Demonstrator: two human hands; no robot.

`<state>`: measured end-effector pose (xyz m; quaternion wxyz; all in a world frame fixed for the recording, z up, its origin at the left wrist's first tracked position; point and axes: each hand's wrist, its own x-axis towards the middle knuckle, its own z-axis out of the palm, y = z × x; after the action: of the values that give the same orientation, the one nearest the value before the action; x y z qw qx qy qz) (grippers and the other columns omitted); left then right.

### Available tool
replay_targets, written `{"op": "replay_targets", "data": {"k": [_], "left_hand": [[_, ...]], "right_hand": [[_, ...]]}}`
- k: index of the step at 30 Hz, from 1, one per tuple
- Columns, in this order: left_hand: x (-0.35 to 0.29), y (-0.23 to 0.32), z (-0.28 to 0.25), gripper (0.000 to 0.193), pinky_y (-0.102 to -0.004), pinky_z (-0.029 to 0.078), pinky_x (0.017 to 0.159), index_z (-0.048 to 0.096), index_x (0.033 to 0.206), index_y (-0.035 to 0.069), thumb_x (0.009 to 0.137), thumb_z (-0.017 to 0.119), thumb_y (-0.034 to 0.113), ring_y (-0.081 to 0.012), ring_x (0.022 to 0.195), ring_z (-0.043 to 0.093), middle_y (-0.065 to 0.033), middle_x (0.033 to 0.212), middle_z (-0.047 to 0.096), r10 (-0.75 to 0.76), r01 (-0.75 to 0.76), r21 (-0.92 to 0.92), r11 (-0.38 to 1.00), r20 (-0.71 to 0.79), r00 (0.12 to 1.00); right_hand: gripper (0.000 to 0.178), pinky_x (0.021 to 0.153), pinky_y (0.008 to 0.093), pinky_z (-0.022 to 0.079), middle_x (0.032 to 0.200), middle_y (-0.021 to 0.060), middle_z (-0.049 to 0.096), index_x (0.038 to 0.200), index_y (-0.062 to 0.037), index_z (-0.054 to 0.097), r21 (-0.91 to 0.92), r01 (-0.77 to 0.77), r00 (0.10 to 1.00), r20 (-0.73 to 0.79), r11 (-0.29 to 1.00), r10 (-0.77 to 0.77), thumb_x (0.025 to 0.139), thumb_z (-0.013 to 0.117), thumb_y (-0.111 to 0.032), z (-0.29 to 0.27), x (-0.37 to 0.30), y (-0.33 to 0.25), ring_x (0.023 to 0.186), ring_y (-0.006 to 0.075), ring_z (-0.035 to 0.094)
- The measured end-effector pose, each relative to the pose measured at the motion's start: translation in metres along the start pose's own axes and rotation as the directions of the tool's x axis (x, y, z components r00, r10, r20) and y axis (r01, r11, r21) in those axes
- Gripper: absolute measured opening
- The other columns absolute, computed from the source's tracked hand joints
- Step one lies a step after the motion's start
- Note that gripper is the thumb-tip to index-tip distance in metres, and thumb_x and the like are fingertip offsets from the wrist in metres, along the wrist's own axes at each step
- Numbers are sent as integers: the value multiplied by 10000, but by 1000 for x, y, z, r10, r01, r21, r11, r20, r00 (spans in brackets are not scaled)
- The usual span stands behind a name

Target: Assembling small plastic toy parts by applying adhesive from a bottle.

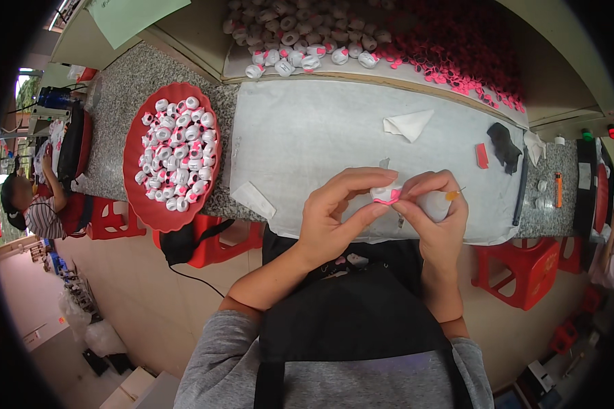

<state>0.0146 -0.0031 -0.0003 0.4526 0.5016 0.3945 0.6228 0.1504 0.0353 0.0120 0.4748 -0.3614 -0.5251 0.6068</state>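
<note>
My left hand (334, 217) is closed, thumb and fingertips pinching a small rounded white plastic piece with pink trim (387, 195). On the piece's other side, my right hand (435, 228) presses its thumb and forefinger against the pink edge. Tucked in that same right hand is a translucent squeeze bottle (435, 206) with an orange-yellow collar and a thin needle tip pointing right. Both hands are just above the near part of a white sheet (307, 143) on the bench. The underside of the piece is hidden by my fingers.
A red scalloped bowl (131, 178) of similar white-and-pink pieces stands left. White pieces (310, 63) and pink parts (450, 58) heap on the back shelf. Around the sheet lie a folded cloth (409, 125), black cloth (504, 146) and orange marker (558, 191). Someone sits far left (38, 208).
</note>
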Motion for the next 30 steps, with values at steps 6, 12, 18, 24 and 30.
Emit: {"op": "replay_targets", "data": {"k": [6,12,18,24,30], "left_hand": [[1,2,-5,243,-316,371,804,494,946,-26,705,527,-35,-227,953,463,-171,997,489,-89,95,-242,966,37,995],[-1,0,-10,218,-322,376,788,526,921,-26,704,541,-13,-233,926,478,-167,966,508,-24,38,-168,985,87,996],[-4,1,-9,198,-318,377,785,534,902,-29,710,551,17,-235,919,482,-158,936,523,16,-10,-100,995,64,998],[-5,1,-9,191,-314,374,789,529,905,-31,719,538,15,-229,920,481,-150,938,524,13,-10,-106,994,29,999],[-1,2,-12,192,-309,371,796,519,916,-37,728,521,3,-217,920,485,-154,950,526,-66,82,-197,977,85,994]], "right_hand": [[430,588,177,381,772,46,530,982,-13,457,34,-98,981,173,995,91,595,634,56,0,1,-10,677,66,482],[274,597,193,400,882,72,563,861,10,548,24,-122,975,191,992,115,603,636,40,2,2,-7,706,84,506],[246,655,217,404,854,94,577,823,9,557,-21,-38,989,142,999,40,598,658,1,4,-3,-5,716,109,522],[241,669,230,405,846,102,576,809,10,555,30,-111,989,103,993,107,597,666,-13,7,-4,-3,733,120,529],[298,642,212,397,776,68,565,868,11,539,69,-127,988,102,989,120,595,659,10,8,-2,-4,710,100,516]]}}
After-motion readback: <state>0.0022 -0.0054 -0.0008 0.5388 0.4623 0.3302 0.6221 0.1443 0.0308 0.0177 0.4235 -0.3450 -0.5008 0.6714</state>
